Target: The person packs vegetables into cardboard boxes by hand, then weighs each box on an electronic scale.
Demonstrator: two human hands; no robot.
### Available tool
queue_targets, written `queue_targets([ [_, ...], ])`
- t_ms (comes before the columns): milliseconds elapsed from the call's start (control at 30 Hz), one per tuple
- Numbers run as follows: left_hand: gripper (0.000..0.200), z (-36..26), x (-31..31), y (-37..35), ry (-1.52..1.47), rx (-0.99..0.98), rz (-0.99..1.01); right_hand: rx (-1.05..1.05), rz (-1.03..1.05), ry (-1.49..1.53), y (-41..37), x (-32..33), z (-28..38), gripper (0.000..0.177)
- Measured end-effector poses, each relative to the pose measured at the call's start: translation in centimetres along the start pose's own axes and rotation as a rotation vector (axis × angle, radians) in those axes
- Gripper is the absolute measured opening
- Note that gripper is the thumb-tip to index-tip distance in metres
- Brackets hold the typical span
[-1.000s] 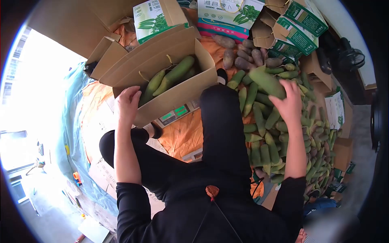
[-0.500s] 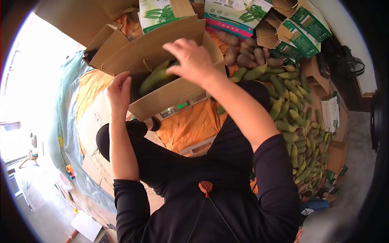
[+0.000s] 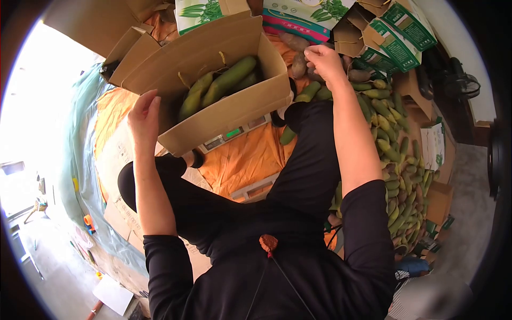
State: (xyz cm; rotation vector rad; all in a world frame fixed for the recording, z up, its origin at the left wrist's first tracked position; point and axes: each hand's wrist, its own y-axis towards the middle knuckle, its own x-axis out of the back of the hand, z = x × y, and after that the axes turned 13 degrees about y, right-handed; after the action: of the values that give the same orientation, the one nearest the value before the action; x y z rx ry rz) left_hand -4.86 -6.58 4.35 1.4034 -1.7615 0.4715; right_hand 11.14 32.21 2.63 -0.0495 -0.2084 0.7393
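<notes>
My left hand (image 3: 143, 118) hovers at the left end of a cardboard box (image 3: 224, 113), fingers half curled and fingertips close to its wall. Several long green radishes (image 3: 230, 81) lie inside the box, which has yellow cord loops at its back wall. The box sits on a scale with a lit green display (image 3: 233, 133). My right hand (image 3: 326, 65) is off the box's right side, over brownish-purple radishes (image 3: 299, 66). Its fingers are bent, thumb a little apart, and nothing shows in them.
A large heap of green radishes (image 3: 392, 152) spreads on my right. Printed cartons (image 3: 397, 40) stand behind it. An orange sheet (image 3: 234, 168) covers the ground between my legs, and clear plastic sheeting (image 3: 85, 160) hangs on the left. A small fan (image 3: 465, 87) is at far right.
My right hand has left the box's opening and moved right, over the purple radishes. The radishes in the box now show fully. My left hand stays by the box's left end.
</notes>
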Motion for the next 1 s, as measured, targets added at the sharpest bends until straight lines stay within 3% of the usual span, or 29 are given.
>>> queue_targets([
  [67, 0.023, 0.0, 0.0, 0.1, -0.014, 0.013, -0.001, -0.057, 0.075, -0.054, 0.1, 0.2, -0.1, 0.027],
  [300, 0.022, 0.8, -0.1, 0.3, -0.073, 0.008, -0.012, -0.033, 0.031, -0.008, -0.4, -0.8, 0.7, 0.023],
  [467, 0.021, 2.9, 0.8, 1.2, -0.070, 0.069, -0.184, -0.025, 0.084, -0.055, 0.2, -1.4, 0.3, 0.027],
  [533, 0.027, 3.4, 1.9, 1.2, 0.067, 0.095, -0.261, 0.002, 0.122, -0.150, 1.0, -1.7, -0.3, 0.032],
  [600, 0.035, 4.0, 2.7, 1.3, 0.336, 0.244, -0.248, 0.032, 0.157, -0.244, 1.6, -2.6, -0.9, 0.036],
  [667, 0.045, 6.3, 1.9, 1.4, 0.359, 0.334, -0.168, 0.110, 0.206, -0.330, 1.6, -3.3, -1.1, 0.043],
  [733, 0.048, 7.0, 0.9, 1.0, 0.492, 0.268, -0.005, 0.048, 0.234, -0.368, 1.1, -4.3, -0.2, 0.044],
  [800, 0.051, 5.2, 0.5, 0.4, 0.382, 0.500, 0.363, -0.026, 0.297, -0.711, 0.8, -5.4, 0.6, 0.045],
  [833, 0.050, 4.4, 0.4, 0.4, 0.347, 0.517, 0.435, 0.040, 0.299, -0.813, 0.7, -5.8, 0.3, 0.045],
  [1000, 0.045, 5.0, 0.2, 1.7, 0.262, 0.575, 0.607, -0.015, 0.254, -0.926, 1.2, -7.0, -0.4, 0.044],
])
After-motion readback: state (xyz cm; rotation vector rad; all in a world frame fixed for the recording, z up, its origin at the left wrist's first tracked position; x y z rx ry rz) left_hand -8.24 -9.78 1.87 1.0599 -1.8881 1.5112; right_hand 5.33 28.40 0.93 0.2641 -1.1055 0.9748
